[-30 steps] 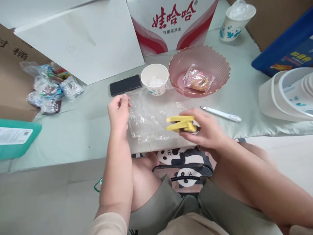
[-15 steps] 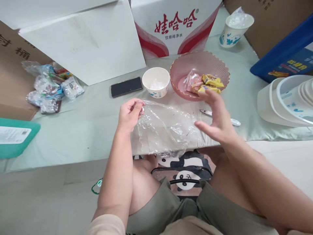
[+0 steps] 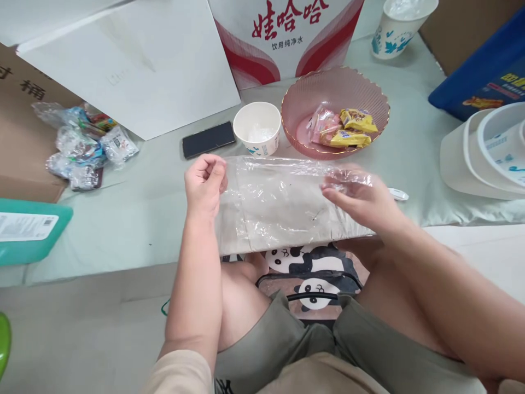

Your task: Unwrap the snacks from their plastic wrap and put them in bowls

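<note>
A clear plastic bag is stretched between my hands above the table's front edge. My left hand pinches its upper left corner between thumb and fingers. On the other side, my right hand grips the bag's right end, with film lying over its fingers. Just beyond the bag stand a white paper bowl with something clear in it and a pink ribbed glass bowl. Yellow snack packets and a pink packet lie in the glass bowl.
A black phone lies left of the paper bowl. Wrapped items are heaped at left, near a teal container. White tubs, a blue container and a paper cup stand at right. Boxes line the back.
My right hand has come down from in front of the glass bowl and closed on the bag. The bag is now spread wider and tauter. My left hand still pinches its corner.
</note>
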Demonstrator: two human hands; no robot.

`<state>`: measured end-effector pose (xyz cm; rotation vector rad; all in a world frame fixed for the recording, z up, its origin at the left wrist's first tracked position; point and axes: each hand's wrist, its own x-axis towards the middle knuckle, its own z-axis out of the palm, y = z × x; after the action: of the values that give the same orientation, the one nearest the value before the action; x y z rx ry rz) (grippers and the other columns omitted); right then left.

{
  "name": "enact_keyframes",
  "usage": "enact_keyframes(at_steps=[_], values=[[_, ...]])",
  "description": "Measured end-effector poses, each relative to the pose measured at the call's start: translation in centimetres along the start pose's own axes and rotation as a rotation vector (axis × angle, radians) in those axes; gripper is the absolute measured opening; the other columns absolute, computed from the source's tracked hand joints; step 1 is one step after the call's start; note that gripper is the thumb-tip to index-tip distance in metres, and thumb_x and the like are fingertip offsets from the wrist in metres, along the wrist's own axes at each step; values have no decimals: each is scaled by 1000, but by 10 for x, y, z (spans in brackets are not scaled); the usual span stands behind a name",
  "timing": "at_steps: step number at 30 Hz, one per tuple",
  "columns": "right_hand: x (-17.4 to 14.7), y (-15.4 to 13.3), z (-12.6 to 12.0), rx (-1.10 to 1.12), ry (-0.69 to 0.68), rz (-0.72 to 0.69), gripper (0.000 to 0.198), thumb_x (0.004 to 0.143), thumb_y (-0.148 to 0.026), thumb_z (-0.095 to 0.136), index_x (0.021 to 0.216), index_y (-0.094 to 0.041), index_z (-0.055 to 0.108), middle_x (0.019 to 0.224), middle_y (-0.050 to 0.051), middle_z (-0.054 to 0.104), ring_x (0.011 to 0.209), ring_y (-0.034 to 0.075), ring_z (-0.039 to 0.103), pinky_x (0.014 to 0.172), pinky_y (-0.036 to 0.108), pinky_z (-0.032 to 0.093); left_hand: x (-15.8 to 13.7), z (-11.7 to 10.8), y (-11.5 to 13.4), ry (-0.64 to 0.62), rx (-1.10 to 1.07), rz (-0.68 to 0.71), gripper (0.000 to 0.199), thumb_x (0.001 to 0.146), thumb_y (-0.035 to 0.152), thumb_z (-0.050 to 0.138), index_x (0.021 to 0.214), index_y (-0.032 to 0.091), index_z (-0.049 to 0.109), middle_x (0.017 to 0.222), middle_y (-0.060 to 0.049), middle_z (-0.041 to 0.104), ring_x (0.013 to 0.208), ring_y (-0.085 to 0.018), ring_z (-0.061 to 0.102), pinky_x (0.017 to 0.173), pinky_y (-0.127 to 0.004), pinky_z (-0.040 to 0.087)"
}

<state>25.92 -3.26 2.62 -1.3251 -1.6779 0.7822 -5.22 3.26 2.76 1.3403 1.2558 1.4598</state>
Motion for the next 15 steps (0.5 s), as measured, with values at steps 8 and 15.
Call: enact_keyframes(at_steps=[8,15], values=[[4,1,-2,98,-15,274,19,83,-27,70,102,-24,69,87,4,78,56,15,62,52,31,51,7,-7,-5,217,-54,25,50,74,68,82,78,27,55,56,8,33,40,-5,26,38,-28,13],[-1,7,-7,66,-157,83,49,86,-40,68,132,-25,62,131,12,72,106,27,72,89,45,61,7,-16,-2,120,-68,-23,41,77,58,83,76,28,55,59,6,42,39,-4,29,42,-29,12]])
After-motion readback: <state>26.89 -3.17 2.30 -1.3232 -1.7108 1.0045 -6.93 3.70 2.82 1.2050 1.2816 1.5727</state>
